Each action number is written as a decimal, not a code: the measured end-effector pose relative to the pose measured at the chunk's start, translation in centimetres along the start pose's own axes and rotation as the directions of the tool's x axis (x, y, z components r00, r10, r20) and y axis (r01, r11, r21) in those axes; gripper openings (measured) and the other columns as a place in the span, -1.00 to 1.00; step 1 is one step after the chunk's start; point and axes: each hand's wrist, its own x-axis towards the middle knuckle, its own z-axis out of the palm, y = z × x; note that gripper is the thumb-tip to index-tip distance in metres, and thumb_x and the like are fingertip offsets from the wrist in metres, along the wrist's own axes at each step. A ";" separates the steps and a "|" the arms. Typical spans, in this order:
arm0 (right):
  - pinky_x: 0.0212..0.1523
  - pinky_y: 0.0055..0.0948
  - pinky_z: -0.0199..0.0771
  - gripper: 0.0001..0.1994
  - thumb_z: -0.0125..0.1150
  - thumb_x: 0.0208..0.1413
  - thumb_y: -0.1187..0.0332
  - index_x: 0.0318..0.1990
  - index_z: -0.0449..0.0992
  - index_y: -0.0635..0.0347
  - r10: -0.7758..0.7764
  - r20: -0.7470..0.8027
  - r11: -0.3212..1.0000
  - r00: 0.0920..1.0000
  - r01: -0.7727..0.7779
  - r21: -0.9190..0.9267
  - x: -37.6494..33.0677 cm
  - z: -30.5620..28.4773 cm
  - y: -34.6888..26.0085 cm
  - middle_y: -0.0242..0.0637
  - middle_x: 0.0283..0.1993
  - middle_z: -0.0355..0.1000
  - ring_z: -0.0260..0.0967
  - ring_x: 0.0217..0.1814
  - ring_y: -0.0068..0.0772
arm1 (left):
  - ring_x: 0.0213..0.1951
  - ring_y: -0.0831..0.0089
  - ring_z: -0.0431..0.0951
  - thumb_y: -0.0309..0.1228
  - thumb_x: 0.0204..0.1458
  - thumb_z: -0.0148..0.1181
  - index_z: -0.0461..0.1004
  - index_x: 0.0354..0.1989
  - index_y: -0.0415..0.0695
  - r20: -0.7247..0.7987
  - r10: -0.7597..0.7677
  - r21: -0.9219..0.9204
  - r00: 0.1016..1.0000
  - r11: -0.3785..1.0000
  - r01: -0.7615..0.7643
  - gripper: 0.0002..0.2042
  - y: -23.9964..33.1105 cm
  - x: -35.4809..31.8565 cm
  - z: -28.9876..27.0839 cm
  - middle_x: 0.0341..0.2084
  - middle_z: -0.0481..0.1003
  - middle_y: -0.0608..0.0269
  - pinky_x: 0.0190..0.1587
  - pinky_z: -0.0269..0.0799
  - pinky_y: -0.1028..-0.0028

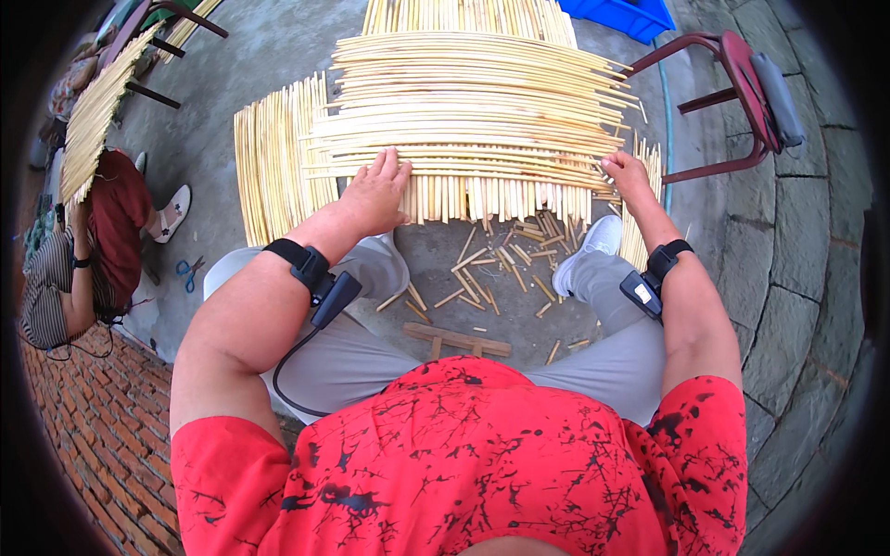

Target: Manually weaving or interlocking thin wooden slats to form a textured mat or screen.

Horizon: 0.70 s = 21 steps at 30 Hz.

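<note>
In front of me lies a layer of pale yellow reed stalks (473,102), placed crosswise side by side over other stalks that run toward me. My left hand (375,193) rests on the near left part of this layer, fingers stretched out across the stalks and thumb toward the near edge. At the right end of the nearest stalks, my right hand (629,176) is closed in a pinch on a stalk tip. Its fingers partly cover what they hold. The ends of the lower stalks (505,199) stick out toward my feet.
Short cut-off stalk pieces (510,264) are scattered between my shoes, near a wooden piece (459,338). A dark red chair (732,93) stands right, a blue crate (630,17) at the far edge. Blue-handled scissors (190,274) lie left, beside another person (65,287) holding a stalk mat (97,120).
</note>
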 end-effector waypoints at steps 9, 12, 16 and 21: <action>-0.34 -0.51 0.33 -0.85 0.24 -0.04 0.37 -0.35 0.51 0.26 -0.030 -0.037 0.999 0.999 0.029 -0.018 1.5 1.2 0.9 -0.35 -0.46 0.43 0.33 -0.42 -0.53 | 0.32 0.04 -0.14 -0.16 -0.15 0.28 -0.05 0.28 -0.22 0.039 -0.024 -0.013 0.999 1.000 0.025 -0.15 0.2 0.4 -0.4 0.28 -0.12 -0.17 0.27 -0.02 0.15; -0.40 -0.60 0.26 -0.89 0.22 0.00 0.42 -0.36 0.49 0.26 -0.030 -0.031 0.999 0.999 0.031 0.011 1.0 0.6 0.4 -0.46 -0.50 0.37 0.24 -0.46 -0.64 | 0.33 0.04 -0.15 -0.17 -0.15 0.27 -0.05 0.28 -0.21 0.040 -0.017 -0.014 0.999 1.000 0.017 -0.16 0.4 0.8 -0.7 0.28 -0.14 -0.18 0.27 -0.01 0.15; -0.45 -0.62 0.18 -0.94 0.23 -0.02 0.43 -0.44 0.48 0.18 -0.022 0.146 0.984 0.989 -0.004 0.176 1.5 -2.0 -0.8 -0.52 -0.53 0.33 0.19 -0.48 -0.69 | 0.33 0.03 -0.16 -0.20 -0.15 0.28 -0.05 0.28 -0.22 0.058 0.001 -0.031 0.998 1.000 0.001 -0.16 0.9 1.7 -1.0 0.28 -0.18 -0.20 0.26 0.00 0.12; -0.33 -0.65 0.31 -0.92 0.22 0.00 0.42 -0.40 0.49 0.23 -0.187 0.201 0.911 0.961 0.094 0.401 2.5 -8.3 -4.2 -0.47 -0.45 0.41 0.27 -0.42 -0.65 | 0.32 -0.02 -0.18 -0.20 -0.18 0.30 -0.04 0.27 -0.22 0.073 -0.064 0.055 0.995 0.997 0.060 -0.14 2.2 1.3 -1.9 0.28 -0.23 -0.22 0.24 0.00 0.04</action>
